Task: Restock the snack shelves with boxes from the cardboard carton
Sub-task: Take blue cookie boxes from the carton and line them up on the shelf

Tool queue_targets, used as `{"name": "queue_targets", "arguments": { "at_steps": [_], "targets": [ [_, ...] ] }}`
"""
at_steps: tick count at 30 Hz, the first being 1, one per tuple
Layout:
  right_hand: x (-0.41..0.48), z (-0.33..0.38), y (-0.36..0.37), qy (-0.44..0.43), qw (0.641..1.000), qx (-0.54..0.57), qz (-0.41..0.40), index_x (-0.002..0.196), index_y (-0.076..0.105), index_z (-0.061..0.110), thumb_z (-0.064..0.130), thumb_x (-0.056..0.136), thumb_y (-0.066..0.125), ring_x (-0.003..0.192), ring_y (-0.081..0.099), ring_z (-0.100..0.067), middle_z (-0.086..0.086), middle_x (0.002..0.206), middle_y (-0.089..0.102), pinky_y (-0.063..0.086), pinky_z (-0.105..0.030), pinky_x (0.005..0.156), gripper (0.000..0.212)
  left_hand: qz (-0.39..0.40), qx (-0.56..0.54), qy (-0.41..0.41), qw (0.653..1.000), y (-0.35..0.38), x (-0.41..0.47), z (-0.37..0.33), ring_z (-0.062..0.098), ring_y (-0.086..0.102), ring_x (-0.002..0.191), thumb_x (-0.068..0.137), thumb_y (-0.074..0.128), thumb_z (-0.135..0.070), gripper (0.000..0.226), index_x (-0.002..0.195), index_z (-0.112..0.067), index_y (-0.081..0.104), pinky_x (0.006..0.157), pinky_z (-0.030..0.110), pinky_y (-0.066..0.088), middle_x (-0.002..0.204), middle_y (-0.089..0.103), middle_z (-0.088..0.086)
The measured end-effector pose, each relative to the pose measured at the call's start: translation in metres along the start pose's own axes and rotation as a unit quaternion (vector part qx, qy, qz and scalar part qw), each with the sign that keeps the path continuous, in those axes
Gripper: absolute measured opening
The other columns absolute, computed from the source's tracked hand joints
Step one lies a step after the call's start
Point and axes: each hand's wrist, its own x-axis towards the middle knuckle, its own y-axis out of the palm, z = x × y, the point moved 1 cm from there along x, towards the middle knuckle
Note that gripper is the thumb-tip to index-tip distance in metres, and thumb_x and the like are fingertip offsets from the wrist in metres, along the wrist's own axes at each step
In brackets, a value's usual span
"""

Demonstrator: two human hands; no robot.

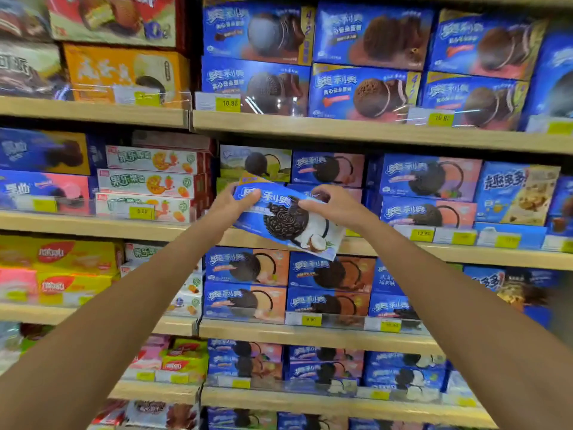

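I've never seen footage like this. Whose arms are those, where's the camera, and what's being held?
No machine here: these are a person's two bare arms. The one picture comes from a wide-angle camera worn on the person's head, looking forward and down, so the arms seem to reach in from the bottom corners. Ahead stand shop shelves packed with snack boxes, mostly blue cookie boxes, with yellow price tags along the edges. The left hand and right hand together grip one blue cookie box, tilted with its right end lower, in front of a middle shelf. Its face shows a dark sandwich cookie and a coconut. The cardboard carton is not in view.
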Motion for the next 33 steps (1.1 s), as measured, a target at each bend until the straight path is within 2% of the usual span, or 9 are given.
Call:
{"name": "queue_targets", "arguments": {
  "at_steps": [3,5,11,13,16,18,23,27,33],
  "targets": [
    [0.024,0.000,-0.003,0.025,0.993,0.021,-0.112,0.146,0.030,0.012,0.049,0.084,0.064,0.133,0.039,-0.024,-0.008,0.147,0.038,0.036,-0.037,0.107,0.080,-0.074,-0.051,0.010,0.996,-0.015,0.025,-0.003,0.014,0.064,0.079,0.089,0.061,-0.032,0.049,0.128,-0.007,0.045,0.060,0.022,0.056,0.113,0.061,0.009],
    [0.040,-0.001,0.001,0.068,0.989,0.107,-0.081,0.151,0.015,0.011,0.046,0.087,0.061,0.139,0.032,-0.025,-0.007,0.155,0.027,0.034,-0.037,0.108,0.087,-0.113,-0.078,-0.007,0.990,-0.024,0.042,-0.005,0.012,0.063,0.075,0.089,0.061,-0.036,0.054,0.131,-0.008,0.041,0.051,0.021,0.053,0.112,0.060,0.008],
    [0.074,-0.018,0.022,0.088,0.978,0.186,-0.025,0.128,0.049,0.014,0.033,0.090,0.063,0.102,0.054,-0.016,0.000,0.125,0.057,0.048,-0.029,0.081,0.045,-0.119,0.013,-0.010,0.993,-0.027,0.072,0.004,0.006,0.055,0.073,0.094,0.054,-0.033,0.038,0.116,-0.013,0.029,0.043,0.009,0.046,0.100,0.052,0.002],
    [0.087,-0.025,0.030,0.089,0.975,0.199,-0.039,0.129,0.049,0.012,0.029,0.086,0.069,0.103,0.054,-0.016,0.000,0.123,0.058,0.042,-0.027,0.084,0.050,-0.119,0.078,-0.001,0.990,-0.027,0.081,0.007,0.011,0.056,0.082,0.096,0.051,-0.024,0.035,0.120,-0.008,0.033,0.051,0.012,0.048,0.115,0.051,0.009],
    [0.099,-0.030,0.045,0.081,0.984,0.157,-0.025,0.123,0.052,0.011,0.022,0.083,0.072,0.099,0.054,-0.016,0.001,0.112,0.060,0.039,-0.026,0.082,0.046,-0.124,0.207,-0.013,0.970,-0.022,0.094,0.015,0.025,0.042,0.124,0.093,0.057,-0.017,0.070,0.147,-0.004,0.015,0.086,0.021,0.046,0.145,0.031,0.014],
    [0.106,-0.035,0.057,0.091,0.988,0.122,-0.019,0.117,0.055,0.010,0.026,0.081,0.074,0.101,0.057,-0.020,-0.002,0.114,0.063,0.043,-0.029,0.084,0.043,-0.117,0.374,0.015,0.920,-0.011,0.099,0.023,0.034,0.022,0.139,0.088,0.064,-0.027,0.083,0.150,-0.010,0.010,0.111,0.037,0.029,0.153,0.016,0.018],
    [0.115,-0.040,0.075,0.023,0.999,-0.017,-0.021,0.098,0.059,0.009,0.046,0.089,0.058,0.098,0.055,-0.024,-0.010,0.101,0.056,0.047,-0.034,0.087,0.038,-0.025,0.518,0.068,0.852,0.023,0.118,0.044,0.037,0.030,0.129,0.086,0.058,-0.046,0.061,0.139,-0.022,0.038,0.109,0.044,0.028,0.140,0.039,0.012],
    [0.125,-0.054,0.061,0.007,0.983,-0.168,-0.071,0.142,0.035,0.010,0.047,0.098,0.035,0.139,0.021,-0.034,-0.014,0.150,0.027,0.028,-0.046,0.109,0.058,-0.068,0.513,0.055,0.854,0.020,0.131,0.045,0.037,0.031,0.127,0.088,0.059,-0.040,0.053,0.134,-0.019,0.045,0.103,0.043,0.033,0.133,0.044,0.013],
    [0.140,-0.081,0.060,0.076,0.975,-0.203,0.052,0.152,0.007,0.025,0.042,0.092,0.048,0.146,-0.015,-0.031,-0.001,0.161,-0.008,0.009,-0.052,0.118,0.074,-0.081,0.518,0.033,0.851,0.024,0.147,0.052,0.037,0.029,0.127,0.088,0.058,-0.035,0.052,0.135,-0.016,0.043,0.103,0.043,0.033,0.134,0.042,0.016]
  ]
}}
